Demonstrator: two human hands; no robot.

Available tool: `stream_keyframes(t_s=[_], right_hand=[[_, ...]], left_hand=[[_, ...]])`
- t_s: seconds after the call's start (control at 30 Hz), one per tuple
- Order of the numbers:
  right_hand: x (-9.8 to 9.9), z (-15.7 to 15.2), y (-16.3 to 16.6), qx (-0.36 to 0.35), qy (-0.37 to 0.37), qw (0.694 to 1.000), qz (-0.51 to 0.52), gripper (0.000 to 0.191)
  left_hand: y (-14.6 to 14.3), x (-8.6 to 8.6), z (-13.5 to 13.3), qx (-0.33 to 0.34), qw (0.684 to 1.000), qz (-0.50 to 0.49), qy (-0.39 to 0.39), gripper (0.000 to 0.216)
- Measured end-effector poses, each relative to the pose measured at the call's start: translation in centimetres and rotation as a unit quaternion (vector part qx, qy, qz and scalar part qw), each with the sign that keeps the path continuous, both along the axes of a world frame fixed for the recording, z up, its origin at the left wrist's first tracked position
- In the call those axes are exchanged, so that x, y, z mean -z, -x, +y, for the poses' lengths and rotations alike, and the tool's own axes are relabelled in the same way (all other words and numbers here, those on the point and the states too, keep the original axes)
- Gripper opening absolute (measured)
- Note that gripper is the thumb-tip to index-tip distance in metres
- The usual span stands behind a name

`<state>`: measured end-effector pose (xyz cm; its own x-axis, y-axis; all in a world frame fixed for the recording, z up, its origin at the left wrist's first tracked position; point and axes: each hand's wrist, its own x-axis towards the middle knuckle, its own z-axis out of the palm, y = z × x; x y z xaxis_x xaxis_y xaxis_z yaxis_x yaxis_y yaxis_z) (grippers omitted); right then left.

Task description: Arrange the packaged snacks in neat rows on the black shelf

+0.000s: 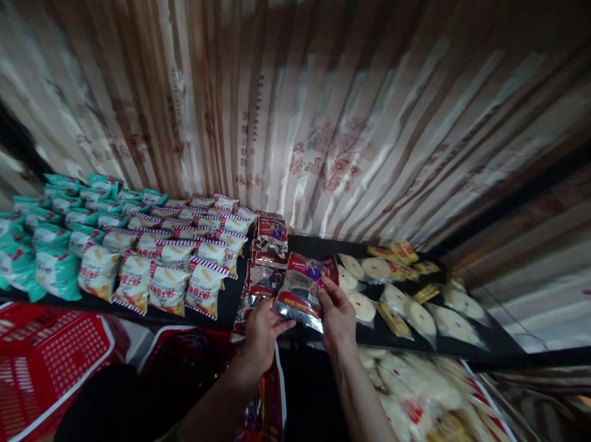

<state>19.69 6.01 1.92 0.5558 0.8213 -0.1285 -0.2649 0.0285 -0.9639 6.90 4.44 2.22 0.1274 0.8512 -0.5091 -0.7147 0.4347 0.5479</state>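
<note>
A dark red snack packet (302, 290) with a clear window and a silvery lower edge is held between my two hands. My left hand (262, 333) pinches its lower left corner. On its right side, my right hand (338, 308) grips the edge with thumb and fingers. Just left of it, similar red packets (271, 239) lie in a column on the black shelf (307, 247). Farther left stand rows of white snack bags (166, 285) with striped tops. To the right of my right hand lie clear packs of round white flat food (376, 269).
Teal bags (58, 269) fill the shelf's left end. Small yellow packs (402, 251) lie among the white rounds. Below are a red basket (49, 369), another red basket (182, 331) with packets, and a container of white packs (410, 387). A pleated printed curtain (278, 102) hangs behind.
</note>
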Motion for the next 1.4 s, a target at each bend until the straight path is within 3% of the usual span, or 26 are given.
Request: stream_keyframes(t_s=[0.1,0.2,0.3,0.43,0.63,0.7,0.73,0.83,0.9,1.0,1.17,1.4], right_hand=[[0.6,0.0,0.0,-0.016,-0.003,0.998,-0.054,0.055],[1.3,0.4,0.6,-0.067,-0.006,0.990,-0.125,0.050],[2.5,1.2,1.4,-0.096,-0.011,0.972,-0.212,0.042],[4.0,2.3,2.4,-0.079,-0.030,0.947,-0.310,0.036],[4.6,2.4,3.5,-0.061,-0.034,0.907,-0.415,0.035],[4.7,2.3,3.8,-0.062,-0.039,0.891,-0.449,0.034],[4.8,2.2,3.9,-0.061,-0.038,0.883,-0.463,0.034],[5.0,2.2,4.4,-0.053,-0.024,0.869,-0.492,0.035],[5.1,2.2,4.6,-0.051,-0.018,0.864,-0.501,0.036],[5.2,2.0,4.6,-0.052,-0.021,0.858,-0.511,0.036],[4.5,1.0,2.0,-0.010,-0.025,0.834,-0.552,0.037],[4.1,-1.9,-3.8,0.079,0.068,0.778,-0.620,0.039]], left_hand=[[1.2,-1.1,-0.8,0.004,1.000,0.008,-0.022,0.016],[2.0,-1.1,-1.5,-0.004,0.993,0.100,-0.069,0.019],[3.0,-0.3,-1.7,0.004,0.979,0.190,-0.068,0.020],[4.2,1.4,-0.9,0.018,0.966,0.246,-0.080,0.018],[5.5,3.4,0.1,0.025,0.925,0.367,-0.098,0.012],[5.8,3.4,-0.2,0.034,0.885,0.450,-0.116,0.015],[5.9,3.2,-0.4,0.031,0.850,0.509,-0.134,0.020],[5.8,2.3,-1.1,0.013,0.697,0.676,-0.239,0.034],[5.3,1.8,-1.3,0.032,0.597,0.730,-0.331,0.036],[4.5,1.8,-0.8,0.096,0.508,0.747,-0.418,0.034],[4.2,3.2,0.3,0.151,0.471,0.759,-0.422,0.033],[5.0,3.8,0.4,0.146,0.449,0.766,-0.436,0.033]])
